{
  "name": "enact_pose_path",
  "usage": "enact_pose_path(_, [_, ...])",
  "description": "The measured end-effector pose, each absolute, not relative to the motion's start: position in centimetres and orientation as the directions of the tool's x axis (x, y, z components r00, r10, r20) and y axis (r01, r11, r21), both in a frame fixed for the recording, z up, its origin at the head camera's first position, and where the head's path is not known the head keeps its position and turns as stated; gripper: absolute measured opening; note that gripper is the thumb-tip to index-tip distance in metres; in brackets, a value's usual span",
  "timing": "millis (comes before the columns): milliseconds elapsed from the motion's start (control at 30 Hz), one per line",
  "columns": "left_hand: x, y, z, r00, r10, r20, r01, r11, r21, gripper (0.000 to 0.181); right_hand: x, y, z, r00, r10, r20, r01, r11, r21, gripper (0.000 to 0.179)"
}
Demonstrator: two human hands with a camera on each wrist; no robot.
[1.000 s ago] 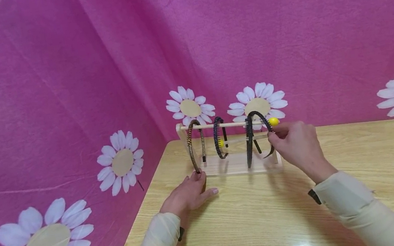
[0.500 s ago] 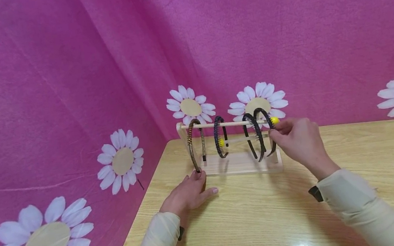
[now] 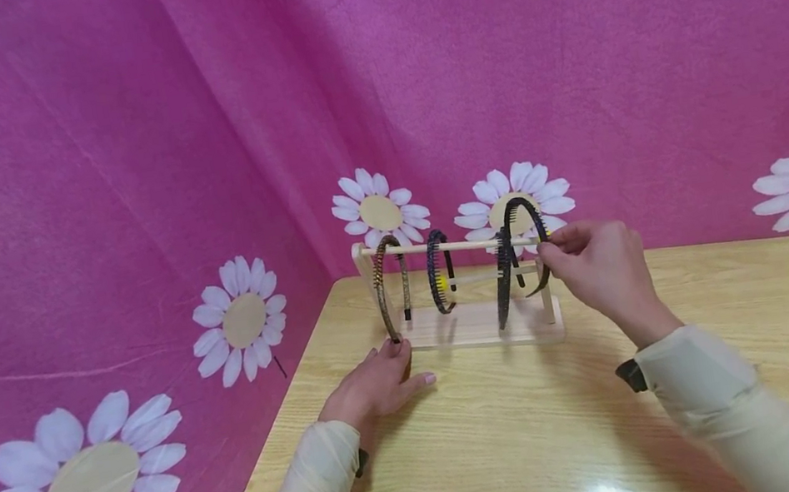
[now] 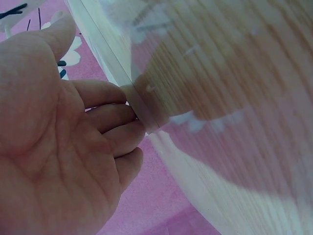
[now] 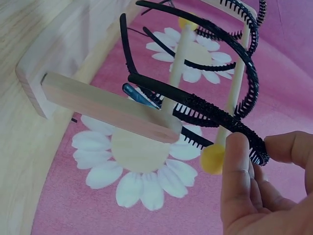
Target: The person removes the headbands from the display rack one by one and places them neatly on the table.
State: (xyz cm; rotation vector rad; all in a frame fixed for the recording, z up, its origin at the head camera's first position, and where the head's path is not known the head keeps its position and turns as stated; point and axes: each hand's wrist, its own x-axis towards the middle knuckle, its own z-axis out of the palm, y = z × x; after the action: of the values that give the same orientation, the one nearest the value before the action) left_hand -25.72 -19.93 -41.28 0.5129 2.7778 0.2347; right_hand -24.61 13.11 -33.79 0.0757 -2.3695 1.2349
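Observation:
My right hand (image 3: 598,272) pinches a black toothed headband (image 5: 215,107) between thumb and fingers at the right end of a wooden headband rack (image 3: 466,324). The band arches over the top rod beside its yellow end ball (image 5: 212,159). Just left of it, a second black headband (image 3: 502,290) hangs on the rod. Further along hang a dark speckled headband (image 3: 435,274) and a brown-gold one at the left end. My left hand (image 3: 368,384) lies with fingers extended, its fingertips touching the rack's front left base corner, below the brown-gold headband (image 3: 382,298).
The rack stands on a light wood table (image 3: 484,452) close to its back edge. A pink cloth (image 3: 563,46) with white daisies hangs behind and to the left. A lower rod ending in a yellow ball (image 3: 443,283) runs under the top rod.
The right hand has shifted slightly up and right, lifting the pinched headband a little higher. The neighbouring black headband has swung round on the rod. The left hand has stayed in place.

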Motion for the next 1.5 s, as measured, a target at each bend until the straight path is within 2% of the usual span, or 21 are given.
enact_pose_path(167, [-25.9, -20.0, -41.3, -0.886, 0.382, -0.261, 0.337, 0.920, 0.203, 0.084, -24.8, 13.3, -33.3, -0.905, 0.164, 0.393, -0.238, 0.570, -0.786, 0.030])
enact_pose_path(500, [-25.9, -20.0, -41.5, -0.879, 0.413, -0.238, 0.375, 0.907, 0.191, 0.082, -24.9, 13.5, -32.7, -0.892, 0.184, 0.413, -0.263, 0.532, -0.805, 0.028])
enact_pose_path(1033, [-26.1, -20.0, -41.5, -0.884, 0.400, -0.243, 0.362, 0.913, 0.190, 0.082, -25.3, 14.0, -31.4, -0.879, 0.203, 0.431, -0.250, 0.573, -0.780, 0.034])
enact_pose_path(1500, [-25.9, -20.1, -41.4, -0.879, 0.415, -0.236, 0.377, 0.907, 0.190, 0.082, -25.1, 14.1, -29.8, -0.879, 0.210, 0.428, -0.272, 0.517, -0.812, 0.028])
